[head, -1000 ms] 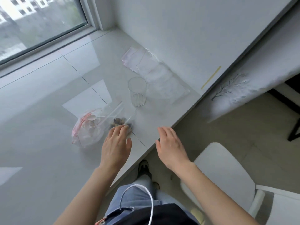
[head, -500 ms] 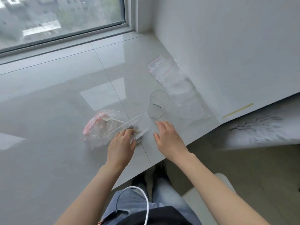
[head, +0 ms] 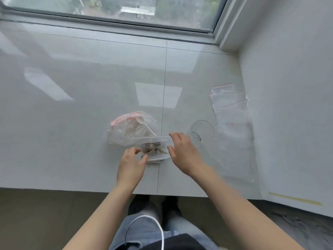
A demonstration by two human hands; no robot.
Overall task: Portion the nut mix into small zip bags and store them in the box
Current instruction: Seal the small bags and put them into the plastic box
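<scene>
1. Small zip bag (head: 156, 148) with a brown clump of nut mix (head: 152, 149) inside sits near the front edge of the pale tiled ledge (head: 72, 141), right on the grout line, and I have it between both hands.
2. My left hand (head: 131, 165) takes the bag's near left corner, thumb and forefinger curled together and pinching the plastic.
3. My right hand (head: 183, 152) takes the right side: fingertips curl over the top strip of the bag while the thumb presses its right edge lower down, so the grip is a pinch, not a flat press.
4. Just behind the small bag, touching or overlapping it, lies the larger clear bag (head: 132, 129) with a red zip line, crumpled; I can make out a pale spoon-like shape inside but not much more.
5. To the right of my right hand stands a clear glass (head: 202, 130), seen from above, with a few dark bits in it.
6. Beyond the glass, along the white wall, a spread of empty zip bags (head: 229, 100) lies flat and overlapping.
7. A window (head: 111, 9) runs across the far side of the ledge.
</scene>
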